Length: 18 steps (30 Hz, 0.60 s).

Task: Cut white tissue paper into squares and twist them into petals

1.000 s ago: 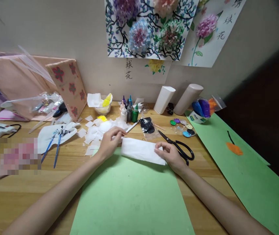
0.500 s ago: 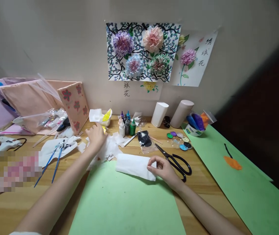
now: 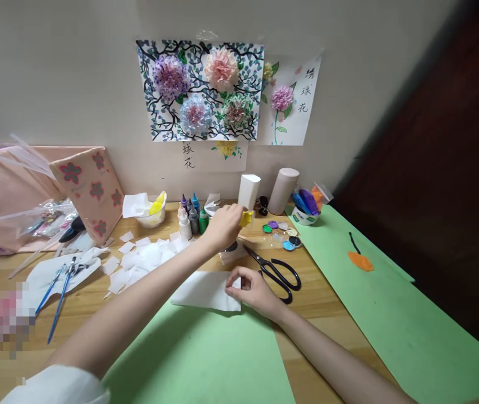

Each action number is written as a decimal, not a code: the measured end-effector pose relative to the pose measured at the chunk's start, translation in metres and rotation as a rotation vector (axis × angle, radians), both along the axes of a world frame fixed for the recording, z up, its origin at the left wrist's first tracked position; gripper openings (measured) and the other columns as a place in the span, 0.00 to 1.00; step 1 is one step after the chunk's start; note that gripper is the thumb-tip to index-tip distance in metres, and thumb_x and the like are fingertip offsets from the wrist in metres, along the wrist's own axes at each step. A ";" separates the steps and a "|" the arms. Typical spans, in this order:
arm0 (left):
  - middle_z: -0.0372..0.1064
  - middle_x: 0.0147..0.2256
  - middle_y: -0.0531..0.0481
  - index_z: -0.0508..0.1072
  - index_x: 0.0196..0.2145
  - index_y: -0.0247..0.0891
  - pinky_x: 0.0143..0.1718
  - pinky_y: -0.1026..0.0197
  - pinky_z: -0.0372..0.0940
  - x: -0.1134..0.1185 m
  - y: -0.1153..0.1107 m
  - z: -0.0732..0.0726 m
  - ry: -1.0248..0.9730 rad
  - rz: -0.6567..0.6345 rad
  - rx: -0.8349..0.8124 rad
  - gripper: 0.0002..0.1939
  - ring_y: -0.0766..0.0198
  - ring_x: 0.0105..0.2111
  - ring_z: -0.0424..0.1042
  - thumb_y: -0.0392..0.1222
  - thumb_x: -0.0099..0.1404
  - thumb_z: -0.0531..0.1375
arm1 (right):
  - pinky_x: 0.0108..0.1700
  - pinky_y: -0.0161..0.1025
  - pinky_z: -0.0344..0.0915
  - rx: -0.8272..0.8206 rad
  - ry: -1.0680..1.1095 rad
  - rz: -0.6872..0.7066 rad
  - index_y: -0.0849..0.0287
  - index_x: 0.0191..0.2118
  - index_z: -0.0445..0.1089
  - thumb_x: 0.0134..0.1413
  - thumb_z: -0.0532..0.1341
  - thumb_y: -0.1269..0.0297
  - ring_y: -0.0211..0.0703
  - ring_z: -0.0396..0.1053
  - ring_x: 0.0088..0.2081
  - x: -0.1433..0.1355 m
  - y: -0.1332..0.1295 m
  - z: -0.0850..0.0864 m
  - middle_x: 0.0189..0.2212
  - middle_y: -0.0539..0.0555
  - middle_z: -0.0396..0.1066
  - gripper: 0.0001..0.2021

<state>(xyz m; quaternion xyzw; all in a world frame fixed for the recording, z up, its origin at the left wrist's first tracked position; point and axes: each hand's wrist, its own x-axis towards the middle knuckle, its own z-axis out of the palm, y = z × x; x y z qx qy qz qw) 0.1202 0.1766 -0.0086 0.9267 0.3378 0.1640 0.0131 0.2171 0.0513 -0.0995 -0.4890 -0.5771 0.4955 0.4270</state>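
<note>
Near the middle of the frame, your left hand point(image 3: 225, 227) has its fingers closed around a small yellow piece point(image 3: 247, 219), which pokes out on the right, in front of the white container point(image 3: 248, 192). Below it, your right hand point(image 3: 256, 293) pinches the right end of the folded white sheet point(image 3: 201, 290) between thumb and forefinger; that sheet lies at center, over the top edge of the green paper point(image 3: 206, 353). Just right of your right hand you have the black scissors point(image 3: 279, 275), blades pointing to the upper left. Left of center are loose white paper squares point(image 3: 149, 258), with the paint bottles point(image 3: 193, 219) and a clear bowl point(image 3: 152, 219) behind them. At the left of the frame, two blue brushes point(image 3: 61, 300) rest partly on a stained white cloth point(image 3: 40, 276).
</note>
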 end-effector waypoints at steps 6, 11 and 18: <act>0.64 0.44 0.32 0.64 0.43 0.28 0.44 0.50 0.60 0.055 0.033 -0.037 0.044 0.073 -0.027 0.12 0.49 0.46 0.64 0.29 0.60 0.51 | 0.20 0.30 0.46 -0.005 0.041 0.016 0.59 0.30 0.68 0.45 0.64 0.64 0.30 0.51 0.19 0.002 0.000 -0.001 0.21 0.45 0.61 0.06; 0.62 0.45 0.34 0.66 0.42 0.30 0.47 0.51 0.58 0.037 0.018 -0.039 0.054 -0.003 -0.024 0.11 0.51 0.46 0.62 0.31 0.62 0.51 | 0.25 0.31 0.53 0.057 -0.014 -0.029 0.59 0.30 0.69 0.47 0.60 0.70 0.33 0.57 0.24 0.002 0.001 0.001 0.27 0.48 0.65 0.02; 0.66 0.41 0.44 0.70 0.41 0.39 0.45 0.56 0.60 -0.035 -0.069 0.032 -0.342 -0.234 -0.366 0.13 0.58 0.43 0.65 0.40 0.67 0.47 | 0.34 0.37 0.57 0.152 -0.118 -0.099 0.57 0.30 0.69 0.49 0.56 0.73 0.41 0.63 0.32 0.001 0.001 -0.007 0.29 0.51 0.67 0.05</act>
